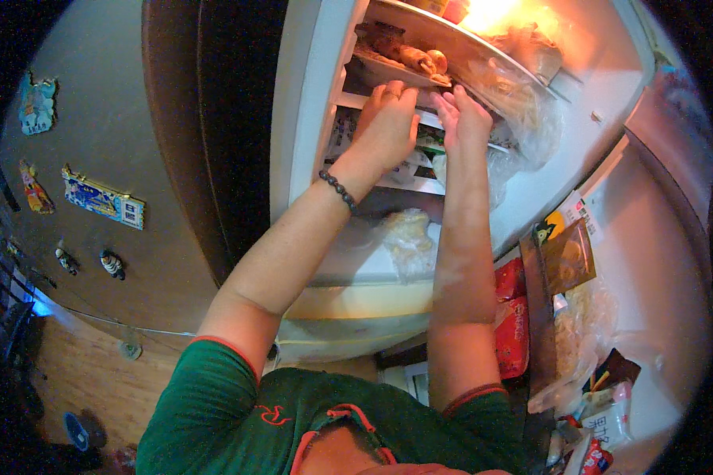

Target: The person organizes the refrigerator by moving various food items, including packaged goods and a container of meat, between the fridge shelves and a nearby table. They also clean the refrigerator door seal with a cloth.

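Note:
A bowl of food [408,59], with brown pieces in it, sits on a shelf inside the lit fridge. My left hand [390,119], a dark bead bracelet at its wrist, is at the bowl's front edge. Its fingers are loosely bent and the thumb stands apart; whether the fingertips touch the bowl is hard to see. Just right of the bowl's front edge, my right hand [463,115] has its fingers stretched and apart, with nothing visible in it. Below both hands, a lower shelf [424,184] carries packed items, partly hidden by my hands and forearms.
Clear plastic bags [523,119] hang over the shelves at the right. Lower down lies a plastic-wrapped bundle [408,237]. The open door at right holds a red package [512,324], a brown pouch [570,257] and several packets. Magnets [103,198] dot the dark door at left.

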Tool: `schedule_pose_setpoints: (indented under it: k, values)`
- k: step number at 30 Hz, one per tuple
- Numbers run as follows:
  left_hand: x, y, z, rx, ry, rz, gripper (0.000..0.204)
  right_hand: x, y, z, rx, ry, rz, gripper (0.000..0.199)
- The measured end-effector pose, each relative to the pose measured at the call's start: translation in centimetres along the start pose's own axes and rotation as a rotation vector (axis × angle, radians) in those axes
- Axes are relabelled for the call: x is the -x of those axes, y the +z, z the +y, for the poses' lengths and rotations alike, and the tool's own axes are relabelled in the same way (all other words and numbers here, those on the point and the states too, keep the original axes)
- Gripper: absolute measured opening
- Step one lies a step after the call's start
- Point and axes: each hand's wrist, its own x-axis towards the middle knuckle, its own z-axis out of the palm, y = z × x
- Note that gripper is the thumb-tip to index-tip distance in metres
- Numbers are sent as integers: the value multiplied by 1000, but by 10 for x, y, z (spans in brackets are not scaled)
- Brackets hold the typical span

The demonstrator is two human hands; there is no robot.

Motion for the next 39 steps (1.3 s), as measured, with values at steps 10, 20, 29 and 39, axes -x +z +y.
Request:
schedule_pose_setpoints:
  k: [10, 20, 29, 39]
  values:
    - [-9, 5, -8, -41, 15, 32, 58, 101, -32, -9, 29, -238, 102, 28]
    - [-9, 16, -20, -231, 57, 58, 55, 106, -63, 20, 107, -138, 120, 27]
    - [-13, 37, -16, -310, 299, -86, 28, 153, -109, 33, 116, -84, 198, 22]
    - [-31, 42, -19, -365, 475, -366, 29, 191, -128, 16, 230, -76, 115, 21]
